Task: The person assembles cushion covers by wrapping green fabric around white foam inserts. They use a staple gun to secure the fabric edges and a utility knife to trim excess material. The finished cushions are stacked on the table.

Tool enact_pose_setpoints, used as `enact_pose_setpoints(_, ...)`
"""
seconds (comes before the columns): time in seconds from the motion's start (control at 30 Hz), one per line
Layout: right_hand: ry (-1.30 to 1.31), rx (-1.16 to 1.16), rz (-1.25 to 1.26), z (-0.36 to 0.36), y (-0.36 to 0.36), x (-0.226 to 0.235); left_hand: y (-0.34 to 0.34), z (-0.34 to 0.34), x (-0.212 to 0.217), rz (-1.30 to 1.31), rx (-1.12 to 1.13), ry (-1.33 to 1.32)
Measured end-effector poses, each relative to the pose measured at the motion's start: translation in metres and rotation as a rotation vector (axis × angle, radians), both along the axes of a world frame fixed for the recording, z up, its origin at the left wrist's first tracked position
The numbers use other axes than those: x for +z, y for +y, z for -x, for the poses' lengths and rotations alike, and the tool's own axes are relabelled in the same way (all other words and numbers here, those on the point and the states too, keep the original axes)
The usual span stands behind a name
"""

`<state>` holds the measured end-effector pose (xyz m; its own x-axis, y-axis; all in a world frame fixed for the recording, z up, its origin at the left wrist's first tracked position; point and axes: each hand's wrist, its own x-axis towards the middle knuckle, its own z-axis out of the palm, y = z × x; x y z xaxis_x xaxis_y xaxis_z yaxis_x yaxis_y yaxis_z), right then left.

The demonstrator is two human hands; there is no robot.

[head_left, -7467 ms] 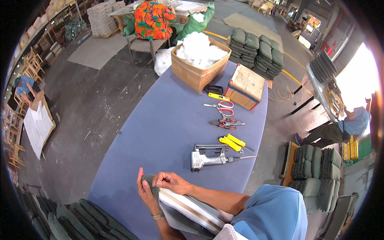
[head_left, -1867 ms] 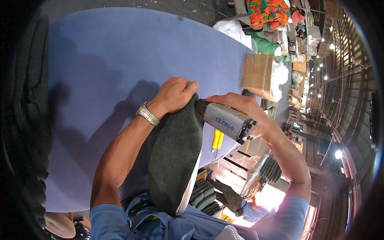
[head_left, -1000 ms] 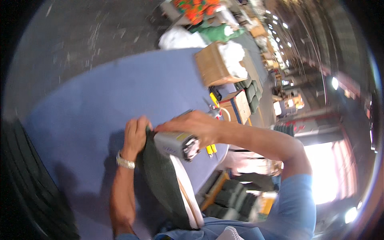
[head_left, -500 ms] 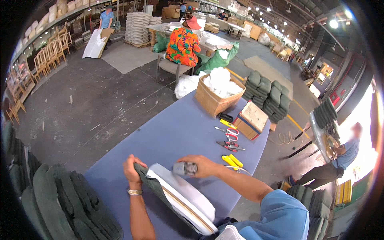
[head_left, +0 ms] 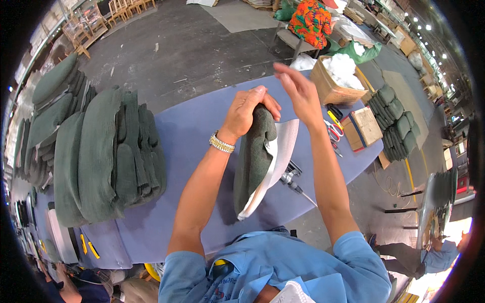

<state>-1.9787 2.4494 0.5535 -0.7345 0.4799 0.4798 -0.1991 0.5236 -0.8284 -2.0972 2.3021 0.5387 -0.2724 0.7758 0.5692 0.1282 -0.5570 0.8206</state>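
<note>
A curved padded panel (head_left: 255, 156), covered in dark green fabric on one side with white padding or lining on the other, stands on edge on the blue-covered table (head_left: 194, 118). My left hand (head_left: 247, 111) is closed over its top end, gripping the fabric. My right hand (head_left: 299, 96) is raised beside that end, fingers stretched out and holding nothing. Partly hidden behind the panel, a black and silver air tool (head_left: 291, 174) with a hose fitting lies on the table.
Stacks of dark green padded pieces (head_left: 96, 156) crowd the left. At the far right are a carton of white stuffing (head_left: 328, 86), a smaller box (head_left: 364, 129), red-handled scissors (head_left: 334, 132) and a yellow cutter (head_left: 334, 119). A seated person (head_left: 310, 22) is beyond the table.
My right hand has let go of the grey tool and lifted. The panel has been turned more upright, green side facing left. The view has swung left and down, showing the left stacks.
</note>
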Motion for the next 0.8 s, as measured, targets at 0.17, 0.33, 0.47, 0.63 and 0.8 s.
enact_pose_setpoints(0.17,-0.056,0.297,0.099,0.029,-0.021,0.017,-0.012,-0.045,-0.003,-0.046,-0.105,-0.064)
enact_pose_setpoints(0.33,-0.233,0.237,0.188,0.02,-0.039,0.0,-0.049,-0.06,-0.008,-0.053,0.318,-0.115)
enact_pose_setpoints(0.47,-0.199,0.153,0.209,0.015,-0.05,0.002,-0.098,-0.101,-0.019,0.0,0.481,-0.199)
enact_pose_setpoints(0.63,-0.139,0.193,0.231,0.029,-0.07,0.001,-0.114,-0.132,-0.017,0.163,0.773,0.214)
enact_pose_setpoints(0.8,-0.144,0.21,0.205,0.033,-0.082,0.003,-0.113,-0.128,-0.021,0.202,0.791,0.205)
